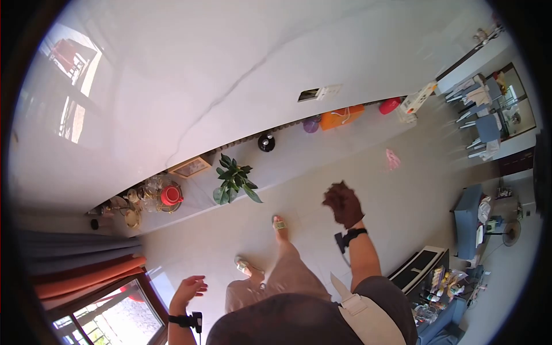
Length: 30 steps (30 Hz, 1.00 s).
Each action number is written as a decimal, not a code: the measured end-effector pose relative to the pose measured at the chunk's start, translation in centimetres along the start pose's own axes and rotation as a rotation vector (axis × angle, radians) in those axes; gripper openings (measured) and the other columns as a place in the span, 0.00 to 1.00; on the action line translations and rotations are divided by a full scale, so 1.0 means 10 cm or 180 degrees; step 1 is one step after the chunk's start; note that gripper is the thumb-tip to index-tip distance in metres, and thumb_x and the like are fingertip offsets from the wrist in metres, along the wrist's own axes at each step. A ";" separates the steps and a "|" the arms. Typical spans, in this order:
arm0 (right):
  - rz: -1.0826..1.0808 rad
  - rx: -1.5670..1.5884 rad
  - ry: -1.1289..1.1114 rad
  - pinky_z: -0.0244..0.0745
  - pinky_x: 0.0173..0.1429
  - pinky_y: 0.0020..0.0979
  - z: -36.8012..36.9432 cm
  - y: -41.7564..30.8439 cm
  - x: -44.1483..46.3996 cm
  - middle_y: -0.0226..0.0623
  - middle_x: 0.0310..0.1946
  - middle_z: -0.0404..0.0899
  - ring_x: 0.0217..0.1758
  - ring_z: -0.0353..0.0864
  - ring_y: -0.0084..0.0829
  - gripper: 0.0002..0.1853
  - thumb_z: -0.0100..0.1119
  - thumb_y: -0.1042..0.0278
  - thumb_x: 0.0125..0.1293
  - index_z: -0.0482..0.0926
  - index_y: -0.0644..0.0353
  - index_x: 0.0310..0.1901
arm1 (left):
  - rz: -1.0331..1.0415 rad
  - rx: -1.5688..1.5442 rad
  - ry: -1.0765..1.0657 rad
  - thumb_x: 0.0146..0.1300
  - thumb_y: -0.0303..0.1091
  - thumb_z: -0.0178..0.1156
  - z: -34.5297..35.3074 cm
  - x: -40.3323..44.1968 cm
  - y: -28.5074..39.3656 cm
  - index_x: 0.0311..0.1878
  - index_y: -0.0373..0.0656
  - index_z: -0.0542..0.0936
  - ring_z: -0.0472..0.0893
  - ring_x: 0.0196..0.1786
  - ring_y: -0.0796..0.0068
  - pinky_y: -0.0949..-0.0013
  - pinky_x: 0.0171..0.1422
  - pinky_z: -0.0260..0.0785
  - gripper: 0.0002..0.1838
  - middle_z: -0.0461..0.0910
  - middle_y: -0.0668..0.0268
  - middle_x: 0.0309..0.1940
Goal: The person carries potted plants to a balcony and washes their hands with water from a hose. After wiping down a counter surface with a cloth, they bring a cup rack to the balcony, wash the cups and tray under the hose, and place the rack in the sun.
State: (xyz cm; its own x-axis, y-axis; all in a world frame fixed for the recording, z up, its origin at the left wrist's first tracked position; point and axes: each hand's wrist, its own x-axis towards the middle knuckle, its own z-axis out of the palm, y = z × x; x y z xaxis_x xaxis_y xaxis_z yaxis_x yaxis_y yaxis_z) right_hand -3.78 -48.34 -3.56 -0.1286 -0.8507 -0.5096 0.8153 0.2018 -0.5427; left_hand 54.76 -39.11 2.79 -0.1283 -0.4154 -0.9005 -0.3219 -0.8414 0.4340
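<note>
My left hand (190,290) is at the lower left, bare, with its fingers loosely bent and apart. It holds nothing; a black band with a small device is on the wrist. Farther forward, over the floor, my right hand (344,205) is covered by dark brown cloth or a glove. Its fingers cannot be made out. A black wrist device sits below it. Nearest ahead is a low white ledge (287,164) bearing a green leafy plant (234,179), a black round object (266,142) and a framed picture (190,167).
A red cup (171,195) and glassware stand on the ledge's left end. An orange bag (342,117) and purple ball (311,123) are farther right. A pink item (393,159) lies on the floor. Blue chairs (487,127), a sofa (468,221) and a fan (511,232) are at right.
</note>
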 end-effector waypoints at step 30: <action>-0.2200 -0.7487 0.0773 0.19 0.67 0.64 -1.46 2.54 3.58 0.52 0.72 0.32 0.73 0.25 0.59 0.39 0.35 0.37 0.64 0.45 0.52 0.71 | 0.4654 0.3154 0.3791 0.54 0.30 0.61 1.27 6.02 0.65 0.58 0.35 0.66 0.75 0.48 0.53 0.53 0.51 0.71 0.27 0.72 0.52 0.51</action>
State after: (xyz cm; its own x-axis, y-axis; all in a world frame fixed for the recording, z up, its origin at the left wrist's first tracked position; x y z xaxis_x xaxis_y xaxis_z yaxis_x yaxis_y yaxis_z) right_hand 4.12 -66.58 -45.32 -0.1544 -0.9874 0.0337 -0.9878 0.1536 -0.0237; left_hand 33.01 -65.12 -48.91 -0.3037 -0.7365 0.6044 -0.8804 0.4595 0.1175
